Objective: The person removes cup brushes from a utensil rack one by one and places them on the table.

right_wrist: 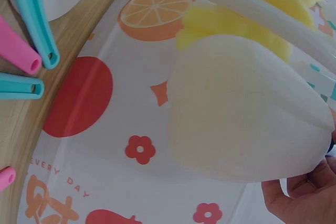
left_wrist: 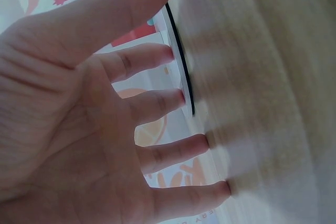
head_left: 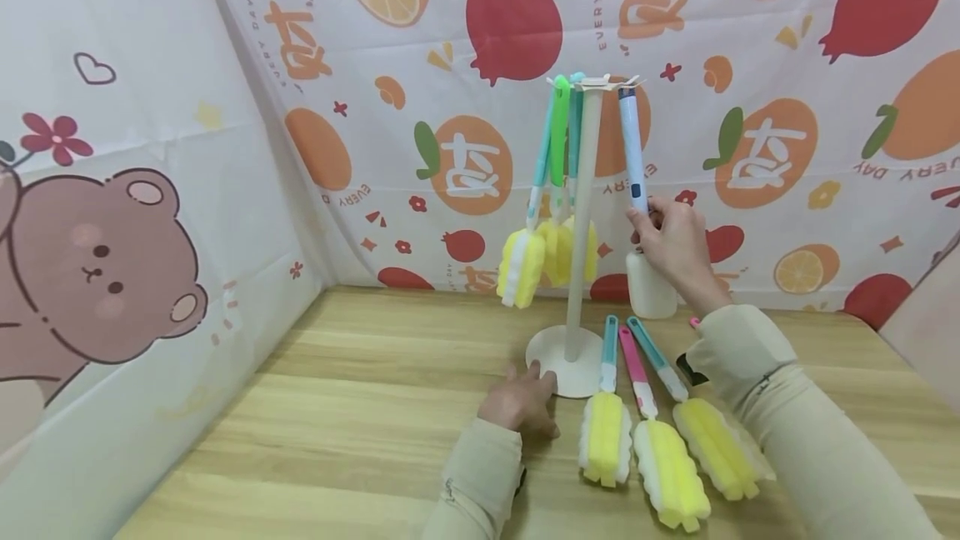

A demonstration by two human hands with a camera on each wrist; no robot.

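Note:
My right hand [head_left: 678, 247] pinches the lower handle of a blue cup brush [head_left: 632, 144] with a white sponge head [right_wrist: 241, 108]. The brush hangs upright, its top at a hook arm of a white rack [head_left: 585, 240]. My left hand [head_left: 521, 400] is spread low by the round base [head_left: 543, 348]. In the left wrist view, the fingers are nearly straight, some tips at the base's rim and others on the table. Several yellow-and-white sponge brushes [head_left: 521, 269] with green and teal handles hang on the rack's left side.
On the wooden table [head_left: 337, 407] in front of the rack lie a teal brush [head_left: 606, 440], a pink brush [head_left: 670, 473] and another teal brush [head_left: 716, 444]. A pink handle tip [right_wrist: 6, 178] shows beside them. Behind stands a fruit-printed cloth [head_left: 420, 48], with a bear-printed cloth [head_left: 105, 265] at left.

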